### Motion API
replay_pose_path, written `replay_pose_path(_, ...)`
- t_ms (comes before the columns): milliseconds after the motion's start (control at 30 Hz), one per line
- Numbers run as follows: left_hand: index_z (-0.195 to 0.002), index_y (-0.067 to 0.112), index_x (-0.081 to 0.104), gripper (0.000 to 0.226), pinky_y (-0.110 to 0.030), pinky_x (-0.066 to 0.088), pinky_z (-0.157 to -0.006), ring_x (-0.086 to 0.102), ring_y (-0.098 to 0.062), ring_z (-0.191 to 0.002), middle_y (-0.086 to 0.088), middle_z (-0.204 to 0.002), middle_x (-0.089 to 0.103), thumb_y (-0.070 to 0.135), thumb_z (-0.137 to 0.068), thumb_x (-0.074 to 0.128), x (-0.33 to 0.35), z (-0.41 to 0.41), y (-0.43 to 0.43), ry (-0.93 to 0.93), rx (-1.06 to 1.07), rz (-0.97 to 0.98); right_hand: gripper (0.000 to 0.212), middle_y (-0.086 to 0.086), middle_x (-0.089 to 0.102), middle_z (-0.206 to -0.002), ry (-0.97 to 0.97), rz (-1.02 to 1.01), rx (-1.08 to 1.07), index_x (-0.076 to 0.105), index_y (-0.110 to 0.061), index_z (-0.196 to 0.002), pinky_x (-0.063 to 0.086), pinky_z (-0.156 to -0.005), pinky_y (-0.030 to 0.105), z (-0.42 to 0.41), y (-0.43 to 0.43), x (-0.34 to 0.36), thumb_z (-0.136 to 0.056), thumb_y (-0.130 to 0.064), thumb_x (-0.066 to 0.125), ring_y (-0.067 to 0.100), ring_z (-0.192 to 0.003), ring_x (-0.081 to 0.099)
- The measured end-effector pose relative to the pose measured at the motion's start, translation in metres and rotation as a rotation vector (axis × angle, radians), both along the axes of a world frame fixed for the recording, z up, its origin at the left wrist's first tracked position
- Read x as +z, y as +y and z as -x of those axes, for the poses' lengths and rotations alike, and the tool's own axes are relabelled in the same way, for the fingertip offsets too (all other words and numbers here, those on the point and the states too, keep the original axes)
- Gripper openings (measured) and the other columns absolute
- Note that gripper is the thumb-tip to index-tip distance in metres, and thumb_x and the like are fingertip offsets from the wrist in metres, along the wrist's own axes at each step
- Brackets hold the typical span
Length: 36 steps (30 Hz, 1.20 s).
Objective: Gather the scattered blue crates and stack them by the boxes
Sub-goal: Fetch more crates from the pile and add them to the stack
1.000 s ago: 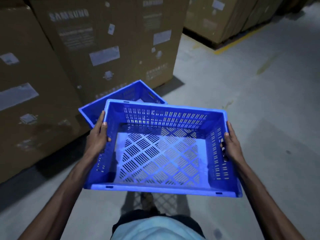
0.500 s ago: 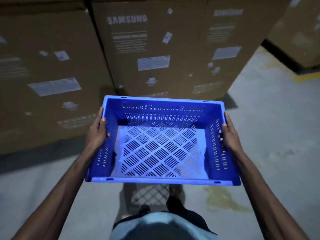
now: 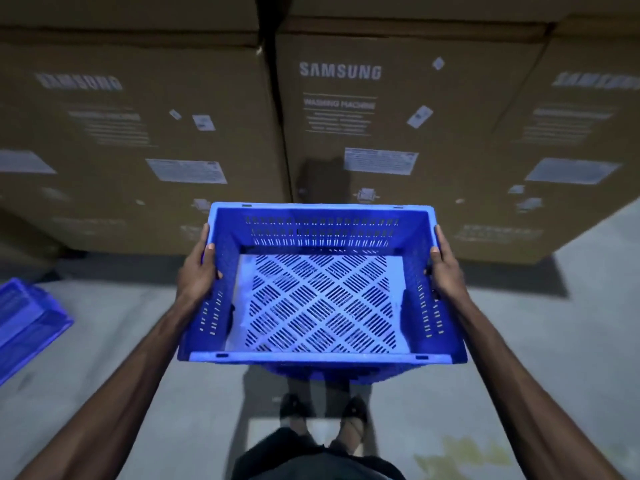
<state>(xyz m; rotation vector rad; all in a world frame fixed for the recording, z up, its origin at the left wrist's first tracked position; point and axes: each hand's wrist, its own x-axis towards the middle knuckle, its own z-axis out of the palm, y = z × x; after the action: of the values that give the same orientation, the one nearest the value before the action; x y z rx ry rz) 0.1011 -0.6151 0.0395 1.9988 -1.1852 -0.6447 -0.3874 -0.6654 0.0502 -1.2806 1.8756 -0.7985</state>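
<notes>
Cardboard boxes (image 3: 346, 116) behind; left hand (image 3: 197, 271) and right hand (image 3: 446, 268) grip the blue crate (image 3: 322, 299); lowered askew, it may jam on the apparently tilted floor crate (image 3: 27, 323).

head cam, wide-angle | looks forward-down | close over crate (image 3: 322, 357) | facing boxes (image 3: 391, 133)

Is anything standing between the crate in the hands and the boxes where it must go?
Nothing visible: the floor before the boxes looks bare. Another blue crate lies off to the left. The held crate hides the floor beneath it.
</notes>
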Motion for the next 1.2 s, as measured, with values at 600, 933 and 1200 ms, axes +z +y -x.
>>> replay_pose_path(600, -0.158, 0.051, 0.033, 0.048, -0.036, 0.052, -0.074, 0.06, -0.002, -0.049, 0.005, -0.069, 0.067, 0.042, -0.112, 0.038, -0.021, -0.003, -0.064, 0.072, 0.022, -0.11, 0.05, 0.016, 0.068, -0.128, 0.1, -0.069, 0.026, 0.023, -0.05, -0.159, 0.047, -0.098, 0.039, -0.019, -0.05, -0.026, -0.112, -0.036, 0.033, 0.04, -0.11, 0.065)
replay_pose_path(933, -0.153, 0.028, 0.054, 0.044, -0.048, 0.04, -0.115, 0.052, -0.046, -0.13, -0.029, -0.14, 0.055, 0.035, -0.11, 0.045, -0.004, 0.008, -0.049, -0.166, 0.06, -0.048, 0.05, 0.02, 0.065, -0.135, 0.212, -0.127, 0.038, 0.017, -0.056, -0.157, 0.043, -0.108, 0.053, -0.026, -0.038, -0.012, -0.108, -0.054, 0.029, 0.047, -0.124, 0.058)
replay_pose_path(1200, -0.124, 0.02, 0.074, 0.031, -0.05, 0.049, -0.096, 0.058, -0.03, -0.111, -0.011, -0.118, 0.058, 0.034, -0.105, 0.055, 0.022, 0.038, -0.007, -0.289, -0.314, 0.169, 0.056, 0.02, 0.051, -0.137, 0.578, 0.048, 0.067, 0.039, -0.025, -0.153, 0.041, -0.101, 0.055, -0.053, 0.009, 0.024, -0.105, -0.053, 0.04, 0.042, -0.126, 0.046)
